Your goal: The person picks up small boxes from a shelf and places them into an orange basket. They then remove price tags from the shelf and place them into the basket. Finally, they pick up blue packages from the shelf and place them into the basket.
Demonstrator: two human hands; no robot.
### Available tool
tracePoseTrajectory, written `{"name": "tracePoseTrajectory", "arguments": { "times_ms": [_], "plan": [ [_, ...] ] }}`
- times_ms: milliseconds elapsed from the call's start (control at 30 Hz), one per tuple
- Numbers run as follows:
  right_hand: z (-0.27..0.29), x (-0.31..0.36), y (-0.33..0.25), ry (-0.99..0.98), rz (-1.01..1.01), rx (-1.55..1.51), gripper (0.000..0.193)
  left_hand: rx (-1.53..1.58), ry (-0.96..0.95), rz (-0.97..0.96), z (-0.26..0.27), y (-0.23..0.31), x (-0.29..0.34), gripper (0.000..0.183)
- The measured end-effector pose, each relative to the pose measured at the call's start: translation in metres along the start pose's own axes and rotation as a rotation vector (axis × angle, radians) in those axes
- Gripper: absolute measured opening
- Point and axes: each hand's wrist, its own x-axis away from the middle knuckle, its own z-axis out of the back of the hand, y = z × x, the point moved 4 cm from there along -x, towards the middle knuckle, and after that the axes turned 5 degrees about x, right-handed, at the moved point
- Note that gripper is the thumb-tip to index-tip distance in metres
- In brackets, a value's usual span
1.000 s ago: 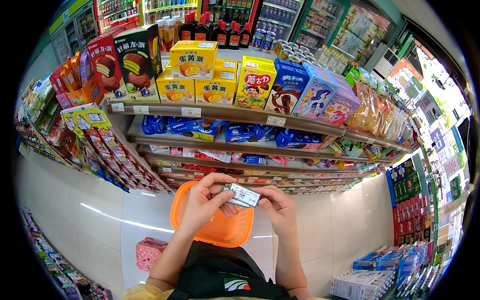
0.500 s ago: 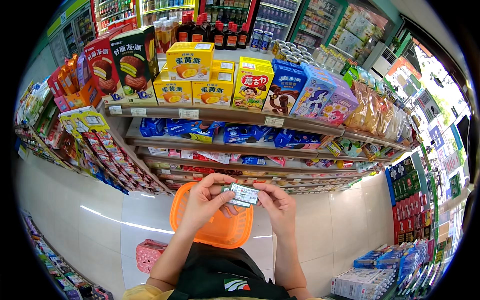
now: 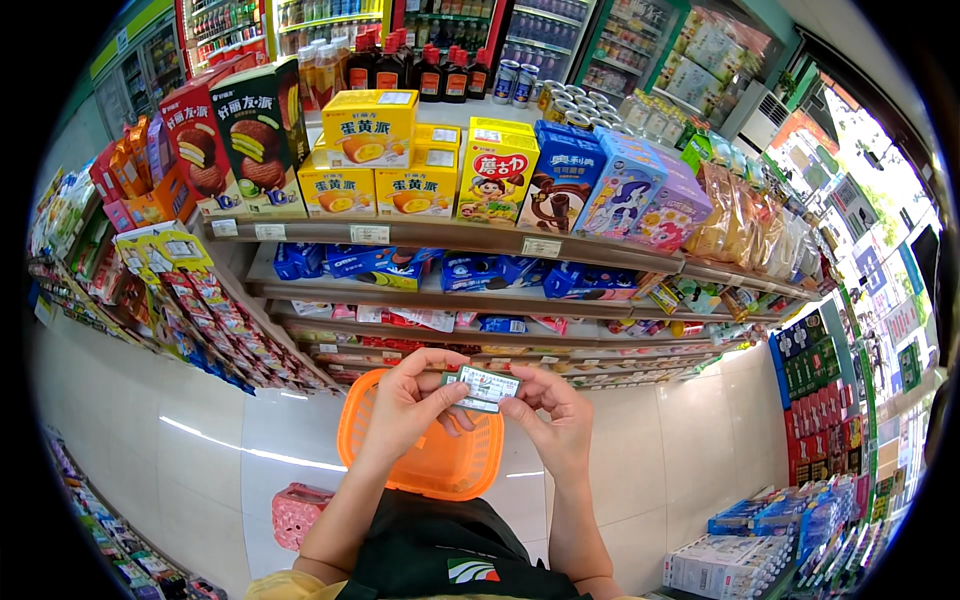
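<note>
Only the head view here, so here's what it's showing. Both hands are pinching a small flat packet [image 3: 484,388], pale with a green edge, right in the middle of the frame. The left hand [image 3: 408,402] is gripping the packet's left end, fingers curled in around it with the thumb pressing from below. The right hand [image 3: 553,417] is holding the right end the same way, fingers bent and closed on the edge. The packet is sitting level between them, tilted a bit down to the right.

Directly under the hands an orange basket [image 3: 432,468] is hanging, and I can't tell what's in it. A pink basket [image 3: 300,512] is sitting on the pale floor off to the lower left. In front, a store shelf [image 3: 440,238] is carrying yellow boxes [image 3: 372,152] on top and blue cookie packs [image 3: 352,262] one level down. Dark bottles [image 3: 402,64] are standing behind the boxes.
</note>
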Motion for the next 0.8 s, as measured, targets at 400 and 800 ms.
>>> {"name": "tracePoseTrajectory", "arguments": {
  "times_ms": [400,800],
  "plan": [
    [0.006,-0.005,-0.001,0.037,-0.027,-0.018,0.026,-0.032,-0.006,0.006,-0.007,0.004,-0.007,0.034],
    [0.016,-0.015,-0.004,0.071,0.034,0.034,0.029,-0.02,0.013,-0.005,-0.014,0.001,-0.02,0.035]
  ]
}}
